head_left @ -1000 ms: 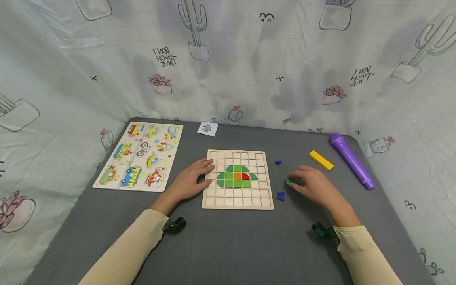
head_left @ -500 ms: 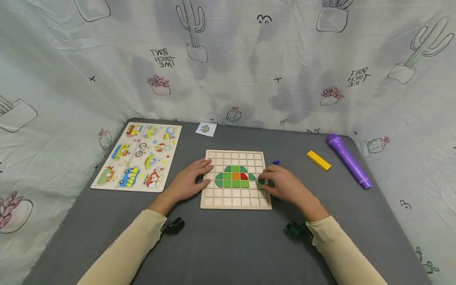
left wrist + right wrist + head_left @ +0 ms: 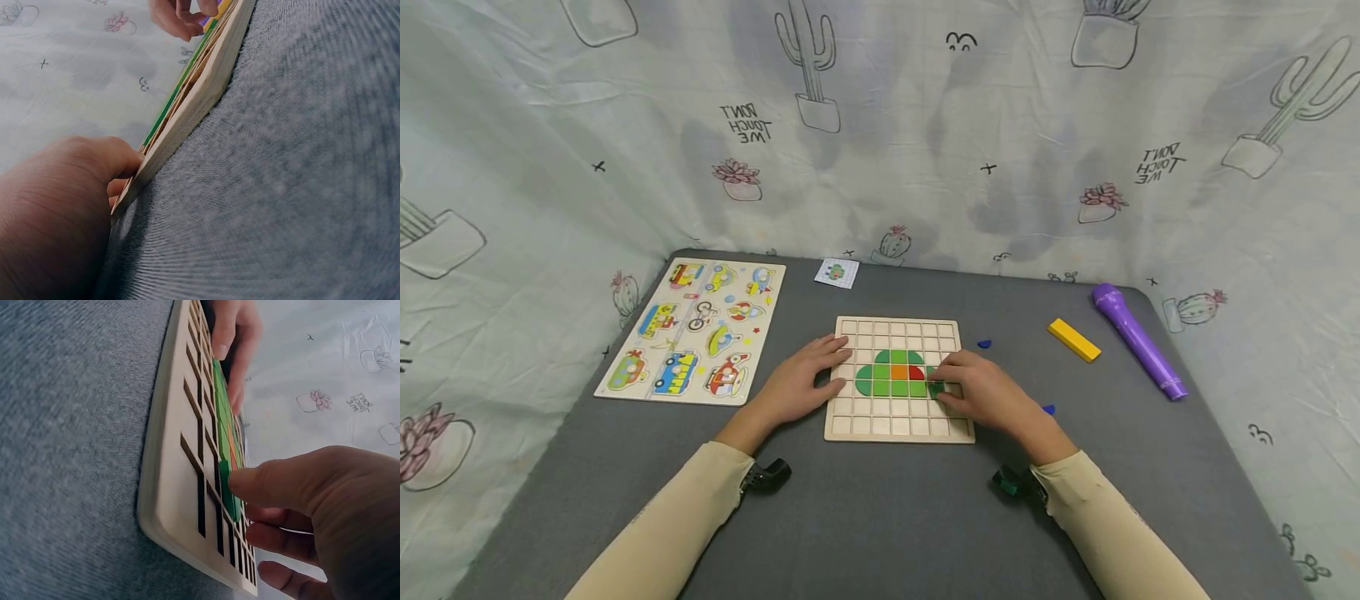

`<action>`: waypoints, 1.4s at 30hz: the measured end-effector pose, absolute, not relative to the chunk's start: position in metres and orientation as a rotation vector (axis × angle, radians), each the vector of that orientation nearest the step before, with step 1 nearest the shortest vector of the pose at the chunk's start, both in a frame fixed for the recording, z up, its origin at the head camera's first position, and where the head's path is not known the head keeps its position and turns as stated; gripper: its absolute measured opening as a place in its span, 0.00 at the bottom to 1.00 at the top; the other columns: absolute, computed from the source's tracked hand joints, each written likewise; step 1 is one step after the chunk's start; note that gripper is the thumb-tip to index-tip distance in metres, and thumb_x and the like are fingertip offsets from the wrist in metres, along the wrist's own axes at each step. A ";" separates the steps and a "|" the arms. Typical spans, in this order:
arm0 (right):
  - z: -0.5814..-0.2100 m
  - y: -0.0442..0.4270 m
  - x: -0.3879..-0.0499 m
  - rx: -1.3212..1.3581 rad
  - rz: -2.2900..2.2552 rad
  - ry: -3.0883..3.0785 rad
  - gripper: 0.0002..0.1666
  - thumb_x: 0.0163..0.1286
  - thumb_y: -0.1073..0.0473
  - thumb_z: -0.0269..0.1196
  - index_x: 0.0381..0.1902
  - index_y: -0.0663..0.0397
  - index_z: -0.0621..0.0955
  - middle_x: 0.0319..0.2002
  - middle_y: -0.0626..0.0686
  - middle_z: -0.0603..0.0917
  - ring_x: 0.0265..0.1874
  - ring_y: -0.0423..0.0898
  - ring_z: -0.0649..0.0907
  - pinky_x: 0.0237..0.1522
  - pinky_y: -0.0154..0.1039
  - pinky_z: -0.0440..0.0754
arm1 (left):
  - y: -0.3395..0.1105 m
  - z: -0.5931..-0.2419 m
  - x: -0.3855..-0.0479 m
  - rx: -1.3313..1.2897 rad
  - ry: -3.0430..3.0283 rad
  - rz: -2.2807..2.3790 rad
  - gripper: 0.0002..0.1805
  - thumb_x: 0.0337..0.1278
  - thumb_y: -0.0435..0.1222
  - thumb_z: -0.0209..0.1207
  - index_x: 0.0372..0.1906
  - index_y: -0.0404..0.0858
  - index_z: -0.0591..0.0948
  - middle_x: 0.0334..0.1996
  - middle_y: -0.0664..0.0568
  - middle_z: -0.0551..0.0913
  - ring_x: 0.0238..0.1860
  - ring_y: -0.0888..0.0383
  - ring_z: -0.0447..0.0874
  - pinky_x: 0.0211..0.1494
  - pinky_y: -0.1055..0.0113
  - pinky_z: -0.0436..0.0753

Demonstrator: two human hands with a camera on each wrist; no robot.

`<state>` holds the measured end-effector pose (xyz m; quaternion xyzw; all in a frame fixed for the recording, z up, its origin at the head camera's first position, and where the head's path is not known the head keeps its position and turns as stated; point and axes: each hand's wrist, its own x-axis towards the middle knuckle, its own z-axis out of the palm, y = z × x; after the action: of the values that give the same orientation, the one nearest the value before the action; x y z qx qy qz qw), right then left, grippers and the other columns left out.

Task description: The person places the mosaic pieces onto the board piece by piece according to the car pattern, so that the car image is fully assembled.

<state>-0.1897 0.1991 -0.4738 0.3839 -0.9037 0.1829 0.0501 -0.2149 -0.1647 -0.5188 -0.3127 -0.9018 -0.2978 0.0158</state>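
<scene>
In the head view a wooden grid board (image 3: pixel 900 429) lies flat, with green, orange and red tiles set in its middle cells. My left hand (image 3: pixel 797 379) rests on the board's left edge, fingers stretched and thumb on the rim. My right hand (image 3: pixel 988 390) is over the board's right side. Between its thumb and fingers it pinches a dark green tile (image 3: pixel 226 481), at the right end of the coloured pattern. The right wrist view shows the thumb on this tile, which stands slightly proud of the grid. Its far side is hidden by the fingers.
Small blue pieces lie right of the board, one blue piece (image 3: pixel 984 343) behind the hand and another blue piece (image 3: pixel 1048 409) by the wrist. Farther right are a yellow block (image 3: pixel 1074 340) and a purple microphone (image 3: pixel 1138 342). A vehicle puzzle board (image 3: pixel 692 329) and pattern card (image 3: pixel 837 272) lie left and behind.
My right hand has carried the green tile leftward from the table onto the board. A blue piece now shows farther right, beside the right wrist. My left hand has stayed put.
</scene>
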 end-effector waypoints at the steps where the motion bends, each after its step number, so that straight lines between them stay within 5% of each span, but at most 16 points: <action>1: -0.474 0.199 -0.190 1.160 0.564 -2.752 0.15 0.67 0.65 0.79 0.51 0.51 0.92 0.48 0.50 0.86 0.45 0.46 0.84 0.44 0.46 0.86 | -0.165 -0.519 -0.215 -0.972 -2.806 -0.929 0.32 0.76 0.43 0.64 0.79 0.37 0.76 0.82 0.45 0.67 0.84 0.41 0.58 0.81 0.38 0.63; 13: -0.476 0.195 -0.192 1.123 0.576 -2.759 0.10 0.65 0.65 0.80 0.42 0.51 0.91 0.43 0.47 0.86 0.43 0.45 0.83 0.44 0.44 0.86 | -0.165 -0.522 -0.215 -0.975 -2.810 -0.943 0.32 0.77 0.44 0.64 0.79 0.37 0.76 0.82 0.45 0.67 0.84 0.42 0.57 0.81 0.38 0.62; 26: -0.449 0.240 -0.192 0.941 0.615 -2.942 0.09 0.69 0.63 0.77 0.46 0.52 0.91 0.40 0.46 0.86 0.40 0.47 0.85 0.43 0.50 0.86 | -0.165 -0.523 -0.216 -0.977 -2.812 -0.921 0.33 0.77 0.44 0.64 0.79 0.37 0.75 0.82 0.45 0.67 0.84 0.42 0.57 0.81 0.38 0.62; 42: -0.468 0.265 -0.179 0.945 0.684 -3.002 0.07 0.68 0.66 0.76 0.42 0.51 0.91 0.35 0.40 0.82 0.32 0.37 0.80 0.35 0.41 0.82 | -0.170 -0.520 -0.219 -1.046 -2.886 -0.933 0.46 0.68 0.55 0.66 0.84 0.39 0.68 0.86 0.47 0.59 0.87 0.44 0.49 0.82 0.36 0.58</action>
<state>-0.1785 0.2648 -0.4684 0.2931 -0.9314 0.2122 -0.0397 -0.2187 -0.1703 -0.5204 -0.3258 -0.8990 -0.2907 -0.0333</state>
